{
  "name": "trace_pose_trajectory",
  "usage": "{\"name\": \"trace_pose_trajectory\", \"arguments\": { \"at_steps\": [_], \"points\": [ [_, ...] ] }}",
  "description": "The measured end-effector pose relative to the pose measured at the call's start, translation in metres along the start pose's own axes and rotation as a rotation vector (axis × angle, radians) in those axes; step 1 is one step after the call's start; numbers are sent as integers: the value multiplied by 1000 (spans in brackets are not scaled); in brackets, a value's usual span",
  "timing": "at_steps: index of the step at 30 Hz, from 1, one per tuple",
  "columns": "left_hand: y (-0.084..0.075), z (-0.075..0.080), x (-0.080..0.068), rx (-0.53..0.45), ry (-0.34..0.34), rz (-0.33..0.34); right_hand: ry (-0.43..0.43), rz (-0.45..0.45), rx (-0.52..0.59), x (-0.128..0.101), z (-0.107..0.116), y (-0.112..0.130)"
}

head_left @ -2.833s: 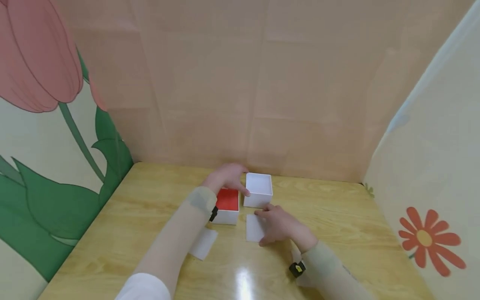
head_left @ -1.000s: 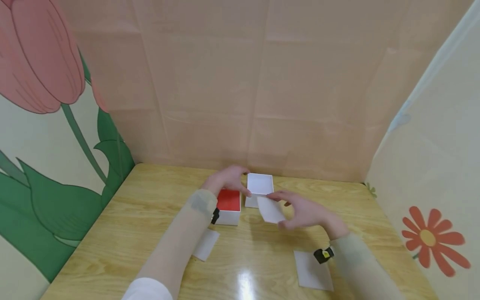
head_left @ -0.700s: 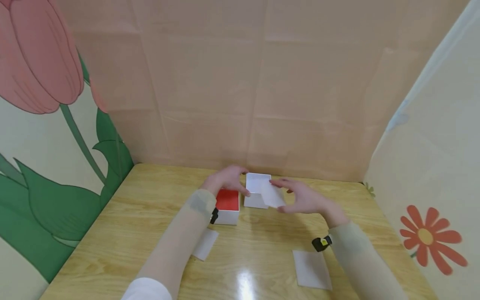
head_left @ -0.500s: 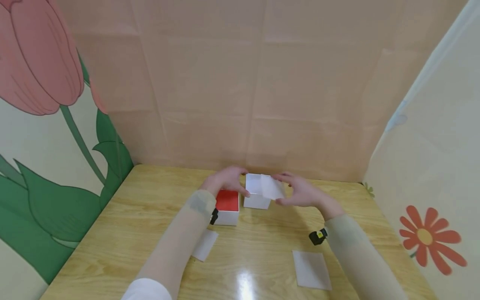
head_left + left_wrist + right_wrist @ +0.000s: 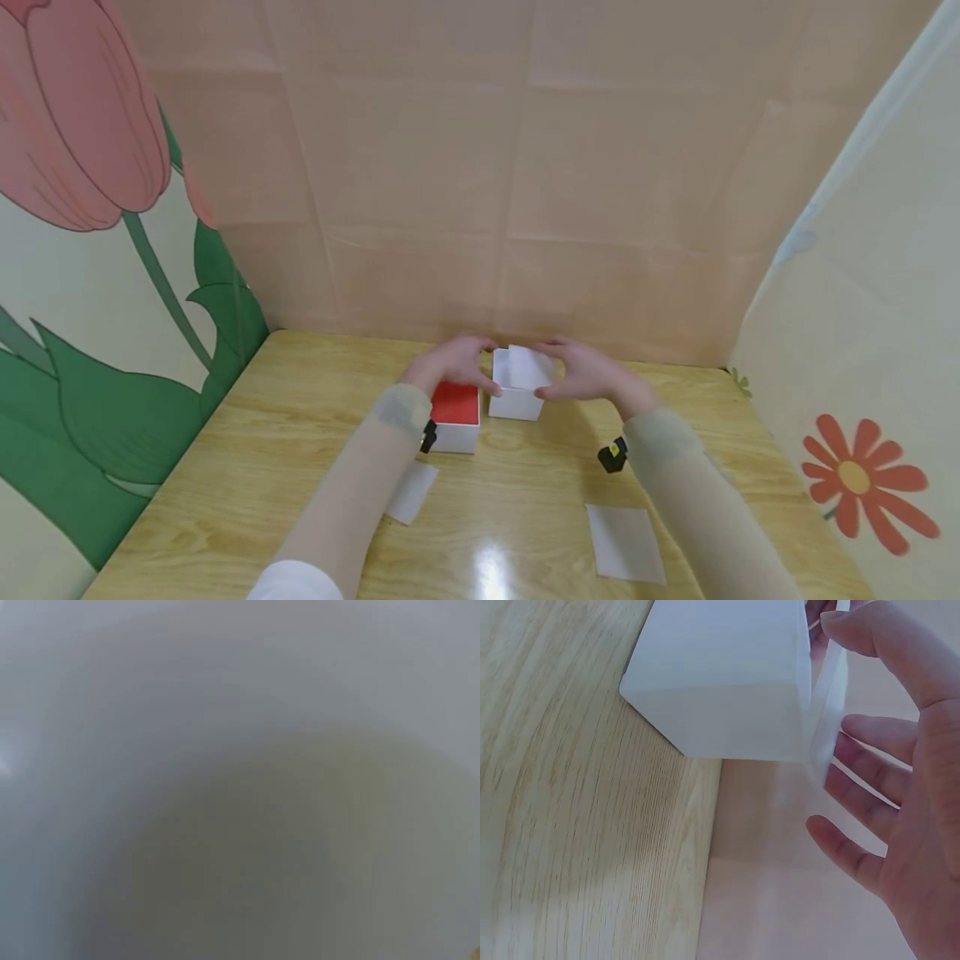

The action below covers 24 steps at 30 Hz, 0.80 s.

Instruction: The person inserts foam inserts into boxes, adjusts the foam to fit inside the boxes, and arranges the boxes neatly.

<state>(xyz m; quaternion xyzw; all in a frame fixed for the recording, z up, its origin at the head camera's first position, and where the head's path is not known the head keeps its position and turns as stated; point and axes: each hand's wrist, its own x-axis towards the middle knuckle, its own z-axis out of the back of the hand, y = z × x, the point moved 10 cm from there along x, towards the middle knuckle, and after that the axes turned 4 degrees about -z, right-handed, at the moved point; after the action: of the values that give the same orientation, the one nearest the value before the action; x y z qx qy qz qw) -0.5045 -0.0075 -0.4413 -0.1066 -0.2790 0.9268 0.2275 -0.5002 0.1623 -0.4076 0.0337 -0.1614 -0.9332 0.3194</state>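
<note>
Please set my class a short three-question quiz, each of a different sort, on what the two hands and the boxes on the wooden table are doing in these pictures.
1. True or false: the right hand holds a white card over the open white box.
2. Which box does the left hand rest beside and above?
A. the red-lined box
B. a blue box
C. a black box
3. Fill in: apart from the held card, ___ white cards lie flat on the table.

Key
1. True; in the right wrist view the fingers pinch the card by the box.
2. A.
3. Two: the left card and the right card.
</note>
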Motion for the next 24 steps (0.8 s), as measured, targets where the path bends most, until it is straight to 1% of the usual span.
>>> {"name": "trace_pose_trajectory", "arguments": {
  "at_steps": [7, 10, 16, 24],
  "points": [
    [2, 0, 0, 1, 1, -16, 48, -31, 5, 11, -7, 2],
    [3, 0, 0, 12, 1, -22, 42, -26, 1, 14, -8, 4],
    [6, 0, 0, 13, 2, -5, 7, 19, -17, 19, -9, 12],
    [6, 1, 0, 34, 6, -3, 5, 17, -34, 25, -12, 14]
  ]
}}
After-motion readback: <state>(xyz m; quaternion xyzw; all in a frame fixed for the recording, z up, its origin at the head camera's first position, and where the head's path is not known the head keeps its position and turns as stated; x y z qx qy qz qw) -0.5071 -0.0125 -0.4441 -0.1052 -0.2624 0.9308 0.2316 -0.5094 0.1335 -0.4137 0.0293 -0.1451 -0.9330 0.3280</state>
